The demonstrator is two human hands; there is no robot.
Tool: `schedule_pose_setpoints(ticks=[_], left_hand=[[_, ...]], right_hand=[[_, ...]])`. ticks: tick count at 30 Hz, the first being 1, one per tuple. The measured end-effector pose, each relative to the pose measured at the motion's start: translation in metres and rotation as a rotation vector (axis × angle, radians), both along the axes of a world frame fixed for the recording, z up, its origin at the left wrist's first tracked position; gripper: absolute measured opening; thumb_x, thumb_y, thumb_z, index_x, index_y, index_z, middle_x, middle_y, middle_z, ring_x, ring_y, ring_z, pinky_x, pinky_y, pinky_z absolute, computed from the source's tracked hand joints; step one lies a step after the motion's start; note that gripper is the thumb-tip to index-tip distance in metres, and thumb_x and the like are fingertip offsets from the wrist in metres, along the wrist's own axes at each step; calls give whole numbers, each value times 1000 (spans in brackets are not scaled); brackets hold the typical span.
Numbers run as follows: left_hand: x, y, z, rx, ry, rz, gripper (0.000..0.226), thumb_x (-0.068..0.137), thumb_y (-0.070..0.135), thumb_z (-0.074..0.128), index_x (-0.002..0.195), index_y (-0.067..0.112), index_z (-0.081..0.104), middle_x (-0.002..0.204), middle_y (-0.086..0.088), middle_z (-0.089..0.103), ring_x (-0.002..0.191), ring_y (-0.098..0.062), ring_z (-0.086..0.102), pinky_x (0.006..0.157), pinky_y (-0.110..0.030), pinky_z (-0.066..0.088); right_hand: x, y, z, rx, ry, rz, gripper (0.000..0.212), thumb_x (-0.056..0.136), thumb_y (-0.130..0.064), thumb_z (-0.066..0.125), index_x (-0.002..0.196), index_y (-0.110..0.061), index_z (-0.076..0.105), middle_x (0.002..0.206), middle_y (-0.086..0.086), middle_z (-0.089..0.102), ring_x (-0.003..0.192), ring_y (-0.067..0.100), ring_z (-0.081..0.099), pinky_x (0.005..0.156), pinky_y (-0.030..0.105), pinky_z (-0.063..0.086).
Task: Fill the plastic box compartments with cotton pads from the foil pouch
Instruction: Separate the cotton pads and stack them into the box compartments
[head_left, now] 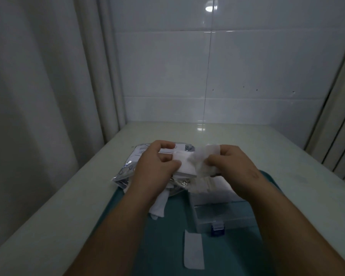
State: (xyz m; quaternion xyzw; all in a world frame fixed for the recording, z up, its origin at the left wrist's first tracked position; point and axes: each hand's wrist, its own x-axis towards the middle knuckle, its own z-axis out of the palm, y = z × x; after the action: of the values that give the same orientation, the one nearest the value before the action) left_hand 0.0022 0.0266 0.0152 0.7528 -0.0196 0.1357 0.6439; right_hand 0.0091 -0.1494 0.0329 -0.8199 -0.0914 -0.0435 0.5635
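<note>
The left hand grips a stack of soft, square white cotton pads, and the right hand pinches a thin, fluffy one beside it. They hang above the shiny, crinkly foil pouch and the clear plastic box.

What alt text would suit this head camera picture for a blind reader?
The left hand grips a stack of cotton pads while the right hand pinches one, near a clear plastic box. A foil pouch lies beside it.
</note>
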Motion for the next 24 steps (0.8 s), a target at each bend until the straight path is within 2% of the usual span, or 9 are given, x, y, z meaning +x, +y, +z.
schedule_pose_setpoints(ticks=[2, 5, 7, 9, 12, 14, 18, 21, 24], left_hand=[[2, 2, -1, 19, -18, 37, 36, 77, 0, 67, 98, 30, 62, 77, 3, 74, 74, -22, 72, 64, -38, 60], [1, 4, 0, 79, -51, 60, 36, 78, 2, 67, 101, 30, 61, 76, 3, 73, 72, -18, 71, 61, -34, 59], [0, 2, 1, 116, -47, 40, 37, 79, 3, 66, 103, 30, 60, 77, 1, 73, 73, -19, 70, 65, -36, 58], [-1, 1, 1, 143, -44, 5, 37, 79, 6, 66, 105, 31, 59, 77, 0, 73, 73, -19, 70, 65, -35, 57], [-2, -1, 1, 111, -52, -45, 37, 79, 6, 67, 105, 30, 58, 73, 2, 72, 62, -7, 67, 52, -23, 51], [-3, -1, 1, 56, -38, -79, 36, 80, 2, 64, 105, 27, 58, 66, 5, 71, 57, -1, 64, 50, -18, 47], [0, 0, -2, -45, 3, -122, 36, 85, -1, 60, 109, 26, 61, 74, -4, 73, 64, -15, 69, 57, -28, 53], [1, 0, -2, -82, 12, -151, 37, 87, -3, 55, 113, 22, 62, 69, -3, 70, 63, -15, 66, 59, -30, 52], [3, -1, -2, -139, 49, -155, 38, 85, -3, 53, 112, 22, 63, 81, -9, 72, 72, -23, 68, 67, -40, 58]], right_hand=[[-1, -2, 2, 57, 32, -16, 20, 88, -7, 49, 97, -7, 67, 98, 13, 68, 90, 30, 65, 81, 45, 56], [-3, -6, 5, 74, 27, 45, 23, 92, -6, 47, 95, -18, 67, 95, 6, 69, 86, 24, 65, 73, 34, 55], [-4, -7, 6, 79, -2, 103, 20, 92, -5, 53, 99, -19, 66, 93, 3, 70, 80, 19, 67, 66, 25, 56], [-3, -6, 6, 93, -49, 94, 19, 88, -6, 63, 103, -17, 63, 90, 5, 72, 74, 15, 69, 60, 20, 53], [-1, -2, 6, 58, -115, 41, 21, 80, -7, 73, 97, -14, 61, 81, 6, 73, 69, 17, 69, 57, 20, 54], [0, 0, 5, 9, -136, 11, 19, 78, -9, 76, 90, -15, 63, 79, 6, 71, 70, 19, 68, 57, 22, 56], [1, 2, 2, -92, -165, -39, 18, 74, -15, 80, 84, -21, 66, 79, -1, 70, 70, 12, 66, 60, 20, 54], [1, 3, 1, -125, -164, -31, 16, 74, -18, 80, 82, -23, 68, 82, -6, 70, 74, 10, 66, 66, 22, 56], [1, 2, 1, -157, -170, -48, 14, 74, -18, 79, 81, -24, 69, 83, -8, 69, 74, 9, 65, 66, 24, 57]])
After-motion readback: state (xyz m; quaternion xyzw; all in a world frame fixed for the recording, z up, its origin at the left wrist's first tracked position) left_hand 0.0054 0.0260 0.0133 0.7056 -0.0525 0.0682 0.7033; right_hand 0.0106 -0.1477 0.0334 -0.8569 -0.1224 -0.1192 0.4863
